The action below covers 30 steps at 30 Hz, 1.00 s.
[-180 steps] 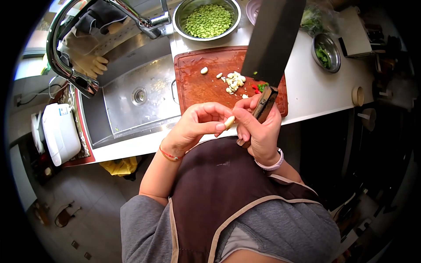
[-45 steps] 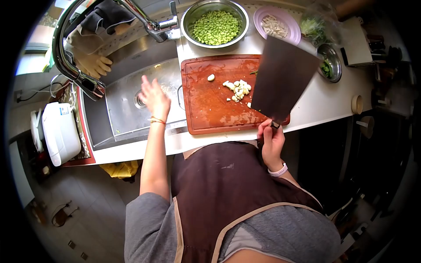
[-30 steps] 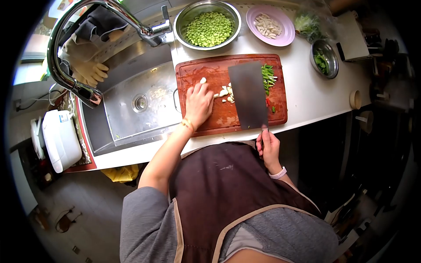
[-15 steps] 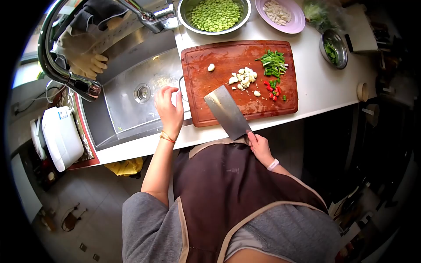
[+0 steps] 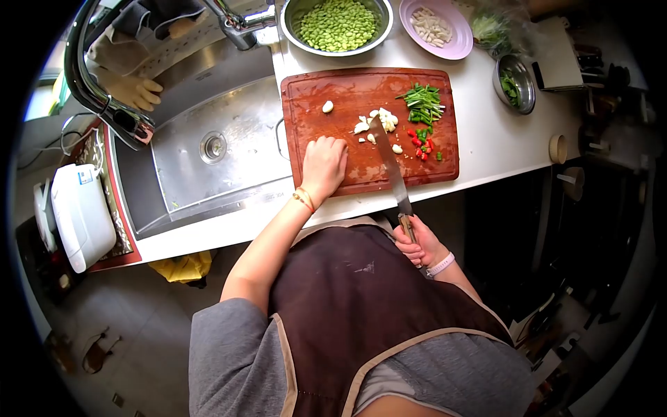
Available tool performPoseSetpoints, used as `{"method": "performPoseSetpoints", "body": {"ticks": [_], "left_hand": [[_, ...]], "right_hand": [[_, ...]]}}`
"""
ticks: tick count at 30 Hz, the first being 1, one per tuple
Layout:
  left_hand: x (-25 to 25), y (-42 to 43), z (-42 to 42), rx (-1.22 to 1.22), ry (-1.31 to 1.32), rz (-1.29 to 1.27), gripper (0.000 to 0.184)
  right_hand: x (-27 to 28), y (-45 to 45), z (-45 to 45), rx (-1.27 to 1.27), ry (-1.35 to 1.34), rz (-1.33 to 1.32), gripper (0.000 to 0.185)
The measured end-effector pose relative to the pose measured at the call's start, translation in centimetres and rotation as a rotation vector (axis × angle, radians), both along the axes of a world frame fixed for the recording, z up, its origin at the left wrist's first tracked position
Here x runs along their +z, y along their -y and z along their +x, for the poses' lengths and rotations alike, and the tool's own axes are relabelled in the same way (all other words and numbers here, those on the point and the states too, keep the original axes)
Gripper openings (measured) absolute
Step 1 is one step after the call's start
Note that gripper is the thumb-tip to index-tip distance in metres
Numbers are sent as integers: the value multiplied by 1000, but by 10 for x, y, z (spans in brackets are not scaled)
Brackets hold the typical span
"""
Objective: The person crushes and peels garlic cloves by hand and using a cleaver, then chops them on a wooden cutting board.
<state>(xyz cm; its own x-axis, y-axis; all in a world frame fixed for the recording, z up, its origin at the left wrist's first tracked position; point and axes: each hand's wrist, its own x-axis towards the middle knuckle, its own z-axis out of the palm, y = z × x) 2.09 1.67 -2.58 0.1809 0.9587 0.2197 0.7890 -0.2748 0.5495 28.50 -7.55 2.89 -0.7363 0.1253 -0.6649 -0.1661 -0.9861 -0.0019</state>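
My right hand [image 5: 422, 244] is wrapped round the wooden handle of a cleaver [image 5: 390, 165]. The blade stands nearly edge-on above the cutting board [image 5: 316, 90], its tip by the cut garlic [image 5: 386, 119]. On the board's left part rests my left hand [image 5: 324, 165], fingers curled and closed; whatever may be under them is hidden. One whole garlic clove [image 5: 328, 107] lies beyond that hand. Right of the blade are cut green scallions [image 5: 424, 103] and chopped red and green chili [image 5: 422, 142].
Left of the board is a steel sink [image 5: 240, 118] with a faucet [image 5: 125, 121]. Behind stand a bowl of green beans [image 5: 338, 26] and a pink plate [image 5: 455, 45] with pale pieces. A small metal bowl [image 5: 526, 97] of greens is at the right.
My left hand has moved from over the sink edge onto the board, its fingers curling. The cleaver has turned from flat-facing to edge-on and shifted right towards the garlic.
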Motion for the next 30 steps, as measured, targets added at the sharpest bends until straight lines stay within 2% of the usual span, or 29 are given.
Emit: {"method": "performPoseSetpoints", "body": {"ticks": [4,6,7,8,10,11,14,15,19,21,24,25,26,28,29,30], "left_hand": [[7,-25,14,-24,75,6,14],[15,-39,18,76,253,99,22],[8,-45,11,167,225,117,29],[10,-51,3,253,87,125,29],[9,-58,-12,256,16,114,25],[2,-59,-21,186,18,123,18],[-5,-44,-25,79,39,93,13],[-2,-33,-21,48,20,118,10],[12,13,-13,-3,74,-20,18],[12,31,-17,184,290,-98,24],[13,47,-37,360,327,46,20],[21,52,-40,470,454,-86,17],[22,53,-46,473,433,-17,16],[24,56,-58,479,438,-14,16],[24,58,-63,490,441,-38,15],[22,58,-68,495,447,-33,15]], "right_hand": [[4,-3,7,-75,4,34,65],[6,-6,11,-93,-1,48,65],[6,-8,12,-117,24,56,65],[6,-9,14,-141,49,65,65],[5,-11,17,-148,55,105,64],[5,-12,17,-142,126,148,64],[4,-12,15,-134,204,229,61],[8,-13,10,-98,322,291,60],[9,-11,-15,-38,651,514,51],[7,-4,-30,-40,759,680,47],[2,7,-43,-173,696,1071,49],[0,8,-48,-180,727,1144,51],[-13,11,-50,-183,729,1146,51],[-59,23,-46,153,989,923,53],[-67,23,-45,160,1040,1055,49],[-73,25,-42,117,1023,983,50]]}}
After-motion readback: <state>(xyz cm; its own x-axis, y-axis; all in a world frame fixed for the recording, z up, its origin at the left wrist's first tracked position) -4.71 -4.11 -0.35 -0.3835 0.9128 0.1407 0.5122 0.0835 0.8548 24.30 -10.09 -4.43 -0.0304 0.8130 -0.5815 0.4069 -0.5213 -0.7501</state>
